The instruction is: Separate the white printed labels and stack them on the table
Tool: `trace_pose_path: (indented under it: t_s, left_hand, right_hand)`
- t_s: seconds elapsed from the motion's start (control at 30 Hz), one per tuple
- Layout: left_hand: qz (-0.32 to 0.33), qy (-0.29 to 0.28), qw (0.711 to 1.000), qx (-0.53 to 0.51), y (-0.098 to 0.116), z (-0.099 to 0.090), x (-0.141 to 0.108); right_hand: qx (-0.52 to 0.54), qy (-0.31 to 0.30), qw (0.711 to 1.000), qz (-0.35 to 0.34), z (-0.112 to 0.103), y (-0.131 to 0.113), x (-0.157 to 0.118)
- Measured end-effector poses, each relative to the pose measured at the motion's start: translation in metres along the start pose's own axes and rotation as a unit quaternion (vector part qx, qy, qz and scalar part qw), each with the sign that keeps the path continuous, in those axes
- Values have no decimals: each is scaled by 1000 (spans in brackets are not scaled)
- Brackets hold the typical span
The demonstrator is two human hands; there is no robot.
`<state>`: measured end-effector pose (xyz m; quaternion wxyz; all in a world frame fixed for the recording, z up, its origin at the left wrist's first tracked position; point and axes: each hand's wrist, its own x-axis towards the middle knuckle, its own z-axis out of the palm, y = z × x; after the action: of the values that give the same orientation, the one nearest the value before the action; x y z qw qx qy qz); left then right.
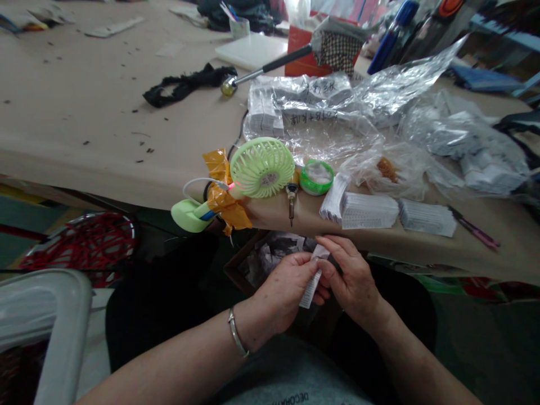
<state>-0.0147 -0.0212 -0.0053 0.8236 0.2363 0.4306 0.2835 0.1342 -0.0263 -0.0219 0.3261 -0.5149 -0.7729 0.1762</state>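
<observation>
Below the near edge of the brown-covered tabletop [97, 140], both hands meet on a narrow white printed paper strip [311, 289]. Left hand [284, 289]: grasps the strip between thumb and fingers; a silver-coloured metal bangle [237, 332] circles the wrist. Right hand [352, 275]: fingers bent, thumb and fingertips grasping the strip toward its far end. The strip is tilted, its far end leaning right. Just left of and beneath the hands, an open brown box [236, 270] contains loose pale paper scraps [270, 253].

Near edge of tabletop, left to right: a light-green plastic fan with a round slatted cage [262, 167], its stem wrapped in shiny orange-brown tape [232, 208]; a slim dark tool with a pointed metal tip [291, 202], tip toward the near edge; a round bright-green-rimmed container [316, 177], whitish inside; two neighbouring stacks of white printed paper slips [369, 211]; a slender pink-and-dark tool [476, 230], kind not clear.

Farther back: crinkled clear plastic bags [358, 132] around white paper bundles, dark handwriting visible. Far left of these, a black-handled metal tool with an amber rounded head [229, 87] rests beside a twisted black cloth strip [189, 84].
</observation>
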Motion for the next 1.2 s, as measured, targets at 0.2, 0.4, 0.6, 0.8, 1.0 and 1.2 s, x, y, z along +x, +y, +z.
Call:
trace_pose_path:
  t_s: [0.2,0.4,0.6,0.8,1.0,1.2]
  left_hand:
    - [6,-16,1000,-6,-1,-3,-2]
    - [-5,-68,997,-18,5,-3,-12]
    - [-38,-110,993,-22,1,-6,-18]
    - [-37,-110,993,-13,0,-7,-20]
    - [-39,-85,996,-1,-2,-7,-20]
    - [-12,-48,999,8,2,-9,-22]
  right_hand:
    - [95,-3,994,56,2,1,-3]
    - [479,-112,840,227,2,11,-2]
    - [593,-191,744,241,8,14,-1]
    - [635,-190,702,261,15,9,-1]
    - [656,-187,680,268,18,6,-2]
    - [572,-110,760,287,19,-4,-1]
